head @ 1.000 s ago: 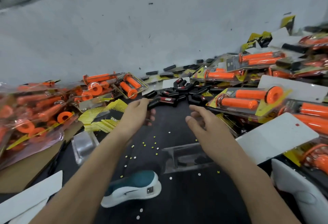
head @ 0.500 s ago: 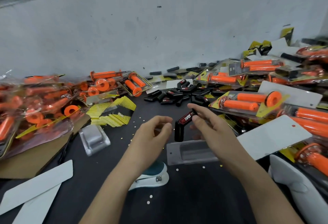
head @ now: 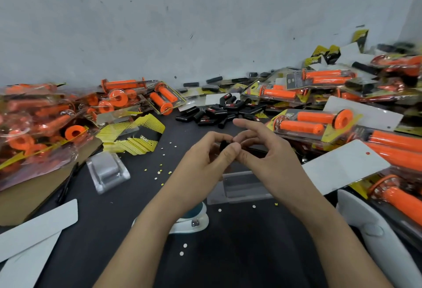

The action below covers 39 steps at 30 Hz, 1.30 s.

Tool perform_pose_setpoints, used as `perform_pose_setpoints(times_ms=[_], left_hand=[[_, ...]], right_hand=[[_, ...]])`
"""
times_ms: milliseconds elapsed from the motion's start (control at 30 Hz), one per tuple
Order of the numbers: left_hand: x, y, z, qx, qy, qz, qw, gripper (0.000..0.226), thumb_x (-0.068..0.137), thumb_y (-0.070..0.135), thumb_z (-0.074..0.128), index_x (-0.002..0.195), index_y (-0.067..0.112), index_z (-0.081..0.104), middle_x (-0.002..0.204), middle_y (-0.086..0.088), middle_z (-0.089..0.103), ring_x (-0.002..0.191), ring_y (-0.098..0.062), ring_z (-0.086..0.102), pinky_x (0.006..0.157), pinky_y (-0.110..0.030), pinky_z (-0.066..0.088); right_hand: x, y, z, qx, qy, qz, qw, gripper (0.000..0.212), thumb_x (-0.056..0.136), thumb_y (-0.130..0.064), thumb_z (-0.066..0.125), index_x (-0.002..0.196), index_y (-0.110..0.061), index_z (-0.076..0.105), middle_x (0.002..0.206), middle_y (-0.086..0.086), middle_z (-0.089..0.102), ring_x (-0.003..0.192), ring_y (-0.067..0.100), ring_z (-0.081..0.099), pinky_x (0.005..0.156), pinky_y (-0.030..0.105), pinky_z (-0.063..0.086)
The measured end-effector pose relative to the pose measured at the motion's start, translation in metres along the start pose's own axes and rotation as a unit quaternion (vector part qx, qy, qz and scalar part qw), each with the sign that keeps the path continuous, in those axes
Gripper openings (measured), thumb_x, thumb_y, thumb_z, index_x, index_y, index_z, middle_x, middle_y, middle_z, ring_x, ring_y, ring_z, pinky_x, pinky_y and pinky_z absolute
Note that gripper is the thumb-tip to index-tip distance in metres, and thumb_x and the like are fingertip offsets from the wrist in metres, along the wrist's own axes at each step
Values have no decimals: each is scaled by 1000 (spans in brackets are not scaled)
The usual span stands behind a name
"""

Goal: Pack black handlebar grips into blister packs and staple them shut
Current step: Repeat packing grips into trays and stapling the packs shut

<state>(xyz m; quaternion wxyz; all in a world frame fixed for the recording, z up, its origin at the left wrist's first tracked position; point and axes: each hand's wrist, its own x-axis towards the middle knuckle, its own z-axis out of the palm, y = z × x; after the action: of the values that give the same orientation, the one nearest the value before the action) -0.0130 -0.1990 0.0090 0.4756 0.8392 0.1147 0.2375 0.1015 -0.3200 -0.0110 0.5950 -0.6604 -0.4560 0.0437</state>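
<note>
**Two hands, one black grip, over one open blister**

The left hand (head: 203, 162) has its thumb and curled fingertips closed on the near end of a single black handlebar grip (head: 224, 145), a short matte rubber tube whose round end shows between the two thumbs. The right hand (head: 271, 159) pinches the same grip from the other side with thumb and bent fingers, and its index finger sticks out straight. Most of the grip's length is hidden behind the right hand's fingers.

Directly under the hands lies one clear blister pack (head: 242, 188), a glossy rectangular shell with a shallow trough, flat on the black table (head: 239, 253). Just nearer the person sits one stapler (head: 194, 218), white-bodied with a teal top, partly covered by the left forearm.

Small round paper dots (head: 181, 253), white and yellow, are scattered over the tabletop. To the left is one nested stack of clear blister shells (head: 107, 170), and beyond it a fan of yellow-and-black printed cards (head: 137, 138). Two plain white cards (head: 36, 226) with rounded corners overlap at the lower left. One larger white card (head: 342, 169) lies to the right.

Behind the hands is a heap of loose black grips (head: 214, 113), some with red labels. They are too jumbled to count. The closest sealed pack (head: 308, 123) on the right holds two smooth orange grips with flanged ends. More such packs are piled on the right, and clear bags of orange grips (head: 34, 132) lie on the left.
</note>
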Motion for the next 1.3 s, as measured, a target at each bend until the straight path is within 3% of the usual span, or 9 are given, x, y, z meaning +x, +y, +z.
perform_pose_setpoints(times_ms=[167, 300, 500, 667, 867, 1067, 1167, 1233, 1300], left_hand=[[1, -11, -3, 43, -10, -59, 997, 12, 93, 32, 64, 103, 28, 58, 89, 9, 72, 77, -8, 65, 68, -22, 54], [-2, -24, 11, 160, -41, -81, 983, 13, 90, 36, 66, 95, 35, 54, 89, 13, 66, 61, 3, 58, 55, -10, 41], [3, -31, 25, 259, -58, -87, 960, 15, 90, 42, 62, 92, 39, 48, 87, 12, 63, 71, -1, 59, 58, -13, 44], [8, -31, 33, 319, -89, -104, 938, 17, 91, 41, 59, 103, 32, 51, 103, 3, 62, 92, -16, 59, 81, -34, 51], [11, -32, 37, 424, -110, -85, 895, 25, 95, 39, 59, 115, 24, 58, 116, 1, 50, 115, -21, 42, 94, -36, 43], [15, -22, 13, 321, -104, -105, 935, 24, 94, 47, 57, 108, 29, 65, 95, 13, 65, 83, -4, 59, 68, -23, 46], [27, -37, -13, 325, -33, -111, 939, 23, 95, 46, 56, 107, 29, 65, 99, 12, 66, 93, -8, 62, 75, -24, 46], [40, -59, -30, 413, 4, -107, 904, 26, 97, 40, 54, 114, 23, 62, 110, 1, 64, 105, -19, 60, 87, -33, 48], [52, -85, -48, 559, 2, -104, 822, 33, 100, 34, 49, 128, 17, 55, 127, -8, 57, 119, -28, 52, 99, -39, 44]], right_hand=[[-4, 4, -21, 39, 33, 35, 998, 35, 99, -22, 59, 124, -46, 61, 112, -24, 66, 110, -6, 59, 88, 12, 49], [-1, 21, -32, 13, 98, 136, 986, 34, 104, -17, 44, 119, -40, 64, 110, -20, 66, 108, 1, 59, 96, 34, 50], [-9, 43, -27, -99, 35, 215, 971, 40, 103, -11, 38, 130, -31, 58, 120, -5, 60, 75, 2, 60, 49, 7, 42], [-10, 43, -20, -117, 11, 235, 965, 38, 103, -13, 37, 129, -33, 57, 112, -7, 62, 77, 4, 62, 55, 17, 48], [-8, 41, -18, -123, 12, 245, 962, 34, 104, -20, 39, 130, -34, 57, 87, -19, 61, 66, 0, 57, 49, 7, 40], [-1, 35, -19, -121, 34, 222, 967, 31, 104, -23, 42, 128, -32, 59, 70, -8, 61, 43, -6, 51, 40, 9, 34], [3, 32, -17, -115, 41, 200, 972, 31, 103, -23, 42, 127, -32, 60, 60, -9, 53, 41, -4, 49, 41, 11, 35], [7, 31, -13, -117, 38, 189, 974, 31, 103, -24, 41, 127, -33, 59, 60, -10, 51, 42, -3, 49, 47, 18, 37], [10, 31, -9, -118, 34, 184, 975, 31, 103, -25, 40, 126, -34, 59, 61, -11, 50, 45, 1, 49, 55, 25, 39]])
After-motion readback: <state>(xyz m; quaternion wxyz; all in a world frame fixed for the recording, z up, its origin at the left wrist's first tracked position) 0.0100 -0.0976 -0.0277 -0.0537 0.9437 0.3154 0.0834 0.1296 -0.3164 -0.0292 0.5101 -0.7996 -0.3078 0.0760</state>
